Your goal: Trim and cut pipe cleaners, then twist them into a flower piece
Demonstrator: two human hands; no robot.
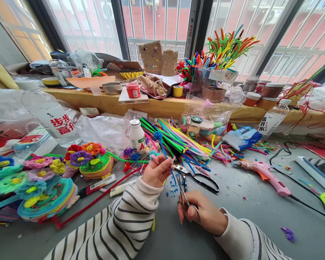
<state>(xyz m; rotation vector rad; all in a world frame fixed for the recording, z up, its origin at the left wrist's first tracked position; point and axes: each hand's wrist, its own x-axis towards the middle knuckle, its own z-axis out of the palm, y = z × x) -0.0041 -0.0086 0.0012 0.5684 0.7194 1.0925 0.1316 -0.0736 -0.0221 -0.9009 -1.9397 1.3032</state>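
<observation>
My left hand (157, 172) pinches a blue pipe cleaner (163, 148) between thumb and fingertips. Its top end is curled into a small blue knot, and the lower part hangs below the fingers. In my right hand (206, 213) is a small pair of metal scissors (184, 198), fingers through the handles, blades pointing up beside the hanging end. Whether the blades touch it I cannot tell. Blue fuzz scraps (173, 191) lie on the table below. Larger black-handled scissors (207, 184) rest just behind my hands.
Behind my hands spreads a pile of coloured pipe cleaners (170, 139). Pipe-cleaner flowers (81, 159) and round coils (48, 200) sit at left. A pink glue gun (268, 175) with its cord lies at right. A white bottle (137, 135) and a glass jar (194, 129) stand behind.
</observation>
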